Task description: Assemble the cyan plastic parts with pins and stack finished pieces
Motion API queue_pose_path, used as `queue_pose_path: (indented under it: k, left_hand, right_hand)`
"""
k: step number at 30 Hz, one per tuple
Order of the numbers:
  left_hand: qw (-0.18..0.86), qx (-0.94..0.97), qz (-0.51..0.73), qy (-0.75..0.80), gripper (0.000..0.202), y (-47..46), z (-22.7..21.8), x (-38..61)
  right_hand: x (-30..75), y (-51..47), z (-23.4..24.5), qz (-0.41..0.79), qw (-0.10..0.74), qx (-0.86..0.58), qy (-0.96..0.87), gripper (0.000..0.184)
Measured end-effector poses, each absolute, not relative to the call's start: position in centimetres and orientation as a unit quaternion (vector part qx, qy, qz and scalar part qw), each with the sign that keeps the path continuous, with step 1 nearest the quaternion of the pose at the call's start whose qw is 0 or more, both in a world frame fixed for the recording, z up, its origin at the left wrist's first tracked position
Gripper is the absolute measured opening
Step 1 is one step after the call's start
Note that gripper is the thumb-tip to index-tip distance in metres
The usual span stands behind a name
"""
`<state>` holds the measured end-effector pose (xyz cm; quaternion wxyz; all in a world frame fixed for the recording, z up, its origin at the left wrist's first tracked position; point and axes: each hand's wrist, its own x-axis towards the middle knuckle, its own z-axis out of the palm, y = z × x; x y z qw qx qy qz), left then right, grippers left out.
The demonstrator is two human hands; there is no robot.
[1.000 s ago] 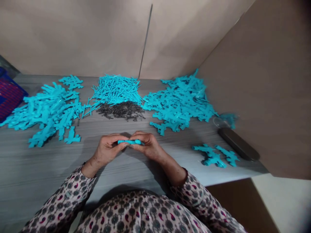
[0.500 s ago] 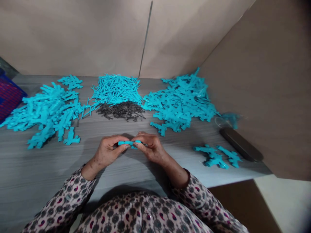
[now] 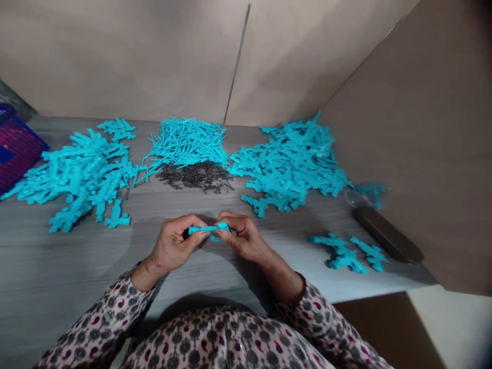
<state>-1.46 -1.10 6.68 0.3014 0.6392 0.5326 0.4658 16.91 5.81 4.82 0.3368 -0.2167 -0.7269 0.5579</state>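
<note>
A turquoise plastic toy gun [image 3: 203, 229] is held level between both hands, above the grey tabletop near its middle. My left hand [image 3: 177, 241] pinches its left end between thumb and fingers. At the other end my right hand [image 3: 242, 236] grips it the same way, with its fingers covering that end. Beyond the hands lie a pile of thin turquoise sticks [image 3: 190, 141] and a heap of small dark pins [image 3: 198, 177]. Turquoise gun-shaped parts are heaped in a left pile [image 3: 80, 169] and a right pile [image 3: 288, 164].
Two turquoise toy guns [image 3: 340, 252] lie apart at the right, beside a dark brown elongated case [image 3: 386, 236]. A blue and red basket [image 3: 19, 148] stands at the far left. Wooden panels [image 3: 154, 61] close off the back and right side.
The view has shifted slightly, so the tabletop things appear a little farther right. The toy gun has turned a little between the fingers, showing more of its rounded top. Both hands keep their hold.
</note>
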Motion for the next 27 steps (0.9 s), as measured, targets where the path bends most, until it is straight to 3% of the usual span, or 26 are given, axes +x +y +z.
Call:
queue_pose_path:
  k: [7,11,17,22,27]
  left_hand:
    - [0.255,0.67,0.466,0.519,0.013,-1.8,7.7,-0.6]
    - [0.302,0.647,0.461,0.527,0.015,-1.7,6.9,-1.0]
    - [0.41,0.623,0.426,0.512,0.032,-0.7,5.8,-1.7]
    - [0.418,0.654,0.393,0.493,0.055,-0.4,6.1,-1.8]
    - [0.47,0.651,0.359,0.476,0.06,-0.3,6.6,-1.6]
  right_hand:
    - [16.9,6.2,3.9,0.721,0.283,-0.184,-0.605,0.042]
    - [17.0,6.1,4.4,0.672,0.294,-0.191,-0.653,0.045]
    - [17.3,5.7,5.6,0.522,0.353,-0.215,-0.747,0.037]
    - [17.4,5.4,5.8,0.539,0.336,-0.195,-0.748,0.039]
    - [17.2,5.5,5.8,0.582,0.319,-0.185,-0.725,0.049]
